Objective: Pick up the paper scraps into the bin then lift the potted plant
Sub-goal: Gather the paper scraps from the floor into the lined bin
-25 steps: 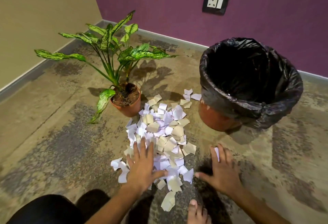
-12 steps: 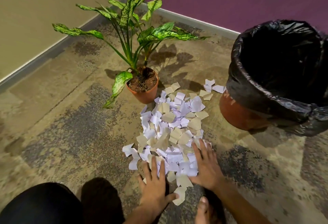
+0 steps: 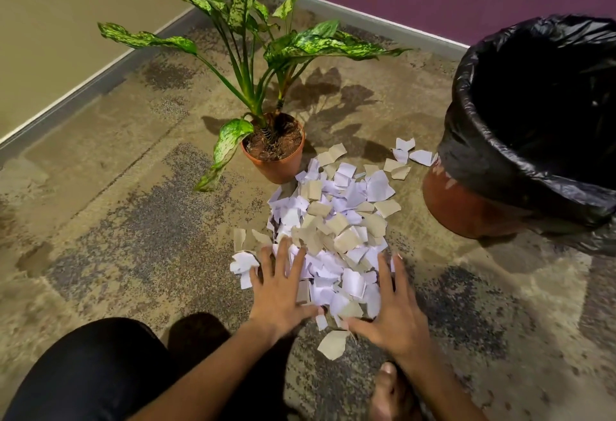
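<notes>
Both flat, my left hand (image 3: 278,294) and right hand (image 3: 388,312) flank the paper scraps (image 3: 333,220); best squeeze inward low before lifting to the bin (image 3: 520,167).

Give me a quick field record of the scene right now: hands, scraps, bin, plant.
left hand: flat, fingers spread, pressing the pile's left edge
right hand: flat, cupping the pile's right edge
paper scraps: heaped on the carpet, none lifted
bin: right of pile, black liner, upright
potted plant: behind pile, upright, untouched
</notes>
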### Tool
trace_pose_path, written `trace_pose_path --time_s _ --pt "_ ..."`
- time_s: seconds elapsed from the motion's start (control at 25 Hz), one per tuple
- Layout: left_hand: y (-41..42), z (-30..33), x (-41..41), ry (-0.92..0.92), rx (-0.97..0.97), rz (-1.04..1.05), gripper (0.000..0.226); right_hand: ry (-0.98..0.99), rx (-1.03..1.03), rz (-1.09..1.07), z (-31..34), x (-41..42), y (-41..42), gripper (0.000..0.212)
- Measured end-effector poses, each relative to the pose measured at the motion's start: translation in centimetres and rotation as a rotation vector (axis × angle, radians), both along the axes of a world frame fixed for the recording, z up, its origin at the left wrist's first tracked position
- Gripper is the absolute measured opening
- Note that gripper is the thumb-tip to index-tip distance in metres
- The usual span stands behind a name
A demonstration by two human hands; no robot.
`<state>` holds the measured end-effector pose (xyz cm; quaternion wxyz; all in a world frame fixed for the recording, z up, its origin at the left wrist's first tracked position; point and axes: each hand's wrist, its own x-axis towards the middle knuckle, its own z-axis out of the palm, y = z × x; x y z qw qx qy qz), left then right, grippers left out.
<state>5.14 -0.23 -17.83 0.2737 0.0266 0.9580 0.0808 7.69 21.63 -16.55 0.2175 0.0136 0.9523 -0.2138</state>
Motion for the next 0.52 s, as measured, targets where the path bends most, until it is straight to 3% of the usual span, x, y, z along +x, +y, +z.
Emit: trace_pose_path --time_s 0.12,0.24,0.4,0.52 --pt "0.1 -0.2 0.3 -0.188 0.03 0.057 0.14 -0.082 0.068 0.1 0.1 2.0 -0.8 0.143" --pt "1.4 -0.3 1.7 -0.257 0.047 0.043 0.141 -0.039 0.176 0.264 -0.4 2.3 -2.1 0.137" --pt "3.0 -1.3 2.0 -0.053 0.098 0.129 0.105 0.053 0.207 0.309 -0.8 -0.4 -3.0 0.104" --pt "3.8 -0.7 0.1 0.102 0.408 0.353 0.091 0.177 0.21 0.282 -0.5 -3.0 -2.7 0.081"
